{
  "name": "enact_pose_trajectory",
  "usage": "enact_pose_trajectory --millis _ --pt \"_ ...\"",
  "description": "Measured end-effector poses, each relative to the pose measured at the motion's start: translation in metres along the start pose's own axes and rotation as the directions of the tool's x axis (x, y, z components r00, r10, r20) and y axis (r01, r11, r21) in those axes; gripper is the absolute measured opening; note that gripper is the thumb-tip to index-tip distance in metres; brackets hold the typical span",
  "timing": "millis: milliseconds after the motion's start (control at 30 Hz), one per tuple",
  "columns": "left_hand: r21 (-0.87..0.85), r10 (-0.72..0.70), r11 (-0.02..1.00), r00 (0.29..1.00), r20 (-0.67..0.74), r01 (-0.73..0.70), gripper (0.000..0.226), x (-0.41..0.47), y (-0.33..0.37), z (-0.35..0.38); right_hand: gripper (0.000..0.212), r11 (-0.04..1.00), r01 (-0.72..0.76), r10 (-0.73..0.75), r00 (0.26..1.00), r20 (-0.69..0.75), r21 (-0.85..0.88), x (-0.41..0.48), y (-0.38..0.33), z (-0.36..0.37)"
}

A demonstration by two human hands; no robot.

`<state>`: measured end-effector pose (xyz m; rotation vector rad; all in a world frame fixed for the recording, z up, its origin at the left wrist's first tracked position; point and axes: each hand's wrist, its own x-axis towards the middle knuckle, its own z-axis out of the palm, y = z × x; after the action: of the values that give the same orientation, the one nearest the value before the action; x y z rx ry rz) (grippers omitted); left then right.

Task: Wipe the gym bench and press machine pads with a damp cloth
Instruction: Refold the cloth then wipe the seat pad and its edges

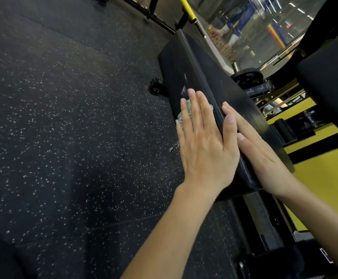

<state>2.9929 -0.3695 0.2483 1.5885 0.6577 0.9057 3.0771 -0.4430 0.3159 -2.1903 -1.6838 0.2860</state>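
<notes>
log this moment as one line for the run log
left hand: flat, presses cloth on side face of bench pad | right hand: flat on bench pad top | step: wiping side face

1. The left hand (204, 146) is lying flat with straight fingers, pressing a pale green cloth (186, 115) against the side of the black bench pad (220, 83).
2. The right hand (262, 156) is resting flat on the pad's top face.
3. Speckled black floor (73, 117) is lying beside it.
</notes>
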Motion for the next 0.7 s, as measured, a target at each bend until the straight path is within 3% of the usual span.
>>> enact_pose_trajectory --millis 400,700 --pt "-0.075 0.079 0.994 0.996 0.047 -0.075 0.063 -0.074 -0.005 -0.006 0.057 1.0 -0.011 0.011 1.0 0.009 0.003 -0.003 -0.002 -0.001" --pt "-0.009 0.058 0.998 0.997 -0.043 -0.058 0.069 -0.018 -0.005 0.005 0.058 0.999 -0.035 0.035 0.999 -0.012 -0.002 -0.004 -0.002 0.0"
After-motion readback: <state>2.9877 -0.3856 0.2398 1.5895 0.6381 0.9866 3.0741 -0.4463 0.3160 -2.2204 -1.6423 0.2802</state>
